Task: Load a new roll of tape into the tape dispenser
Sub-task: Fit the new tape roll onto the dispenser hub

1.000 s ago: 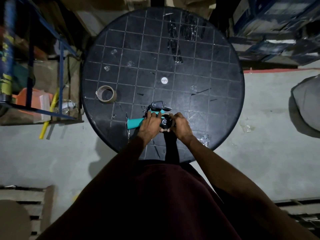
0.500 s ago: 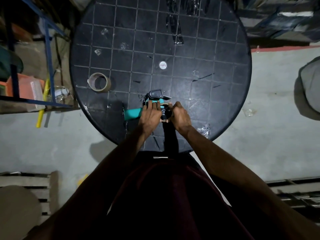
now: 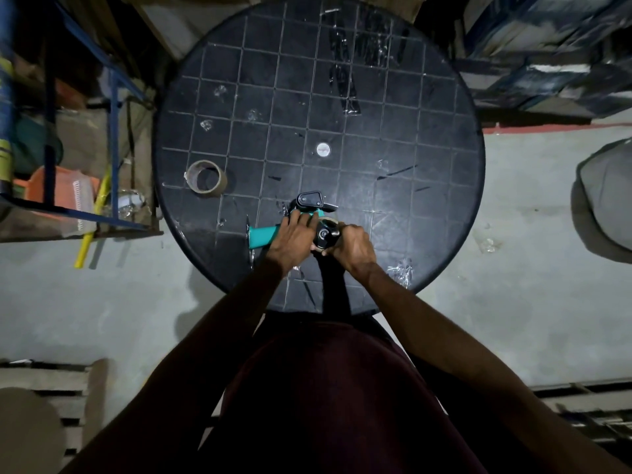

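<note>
A round black worktop, its top scored into a grid of squares and dotted with scraps of clear tape, fills the middle of the head view; a small white disc sits at its centre. Near the worktop's near edge lies the tape dispenser, on its side: a teal handle points left, the teal frame runs right under the hands, and a black plate-like head juts away from the person, beside a dark blade-like tip. At its right end sits a black round hub, and around that hub a thin pale ring shows, the roll of tape, only partly visible past the fingers. The left hand lies over the frame just right of the handle, fingers spread and pressed down on it, so its grip is flat on the dispenser rather than curled around it. The right hand is curled against the right side of the hub, fingers wrapped on the roll's edge; how tightly it holds cannot be told. Well apart, by the worktop's left edge, an empty brown cardboard core lies flat.
</note>
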A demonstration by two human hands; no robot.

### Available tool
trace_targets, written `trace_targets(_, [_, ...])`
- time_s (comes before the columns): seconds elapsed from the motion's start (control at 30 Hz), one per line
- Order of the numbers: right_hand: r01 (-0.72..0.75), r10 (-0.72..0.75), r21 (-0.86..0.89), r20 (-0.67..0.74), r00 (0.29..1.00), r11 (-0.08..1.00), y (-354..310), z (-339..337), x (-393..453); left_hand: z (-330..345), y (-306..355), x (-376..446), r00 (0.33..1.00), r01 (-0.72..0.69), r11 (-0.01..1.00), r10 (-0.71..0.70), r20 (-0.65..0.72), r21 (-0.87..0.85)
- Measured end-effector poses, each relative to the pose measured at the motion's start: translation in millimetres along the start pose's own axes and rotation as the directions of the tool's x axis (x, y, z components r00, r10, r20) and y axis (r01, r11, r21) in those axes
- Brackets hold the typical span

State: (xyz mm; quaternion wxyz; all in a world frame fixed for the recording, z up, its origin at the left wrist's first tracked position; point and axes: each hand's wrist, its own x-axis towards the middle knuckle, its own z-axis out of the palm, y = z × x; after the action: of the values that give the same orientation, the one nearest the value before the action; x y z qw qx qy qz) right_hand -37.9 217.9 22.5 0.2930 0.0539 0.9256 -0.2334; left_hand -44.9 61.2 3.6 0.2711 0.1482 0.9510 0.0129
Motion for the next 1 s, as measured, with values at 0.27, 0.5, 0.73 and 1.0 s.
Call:
trace_targets(0.27, [0.105,-0.1,-0.058,0.081,0.992,0.993,3.5,-2.4,7.7,3.1,-7.7,-6.8,0.999,0.024,0.995,-0.028,-0.04,-0.099])
trace_targets(0.5, [0.132,-0.129,-0.045,0.058,0.99,0.99,4.5,3.0,19.8,5.6,1.9,-2.5,0.998,0.054,0.998,-0.053,-0.015,0.033])
trace_targets(0.73, [0.144,-0.136,-0.104,0.076,0.988,0.984,10.4,9.7,27.8,3.2,5.2,5.2,0.999,0.046,0.992,-0.047,0.006,0.12])
trace_targets(1.0, [0.126,-0.119,-0.11,0.067,0.991,0.986,11.9,16.9,28.9,13.7,-2.2,9.8,0.999,0.031,0.989,-0.033,0.015,0.146])
